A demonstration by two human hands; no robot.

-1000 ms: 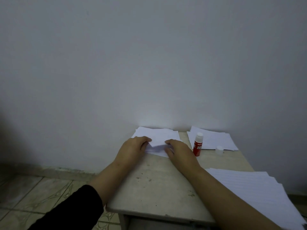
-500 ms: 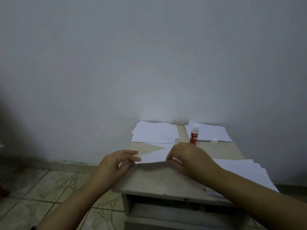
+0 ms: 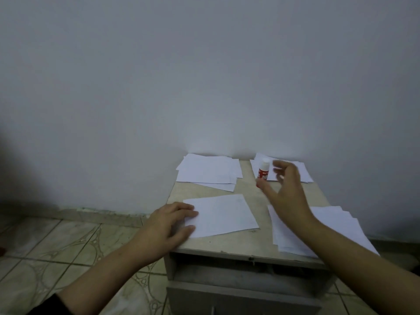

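A single white sheet lies flat on the front left of the small beige table. My left hand rests on its left edge with the fingers spread flat. My right hand hovers in the air, fingers loosely spread and blurred, just right of an upright red and white glue stick with its cap off. It holds nothing. Whether the thumb touches the glue stick's base I cannot tell.
A stack of white sheets lies at the back left, another at the back right behind the glue stick, and a third pile at the front right under my right forearm. A drawer below the tabletop stands pulled out. Tiled floor lies to the left.
Both hands drew one sheet from the back stack toward the front. The right hand then let go and rose toward the glue stick, while the left hand stayed on the sheet.
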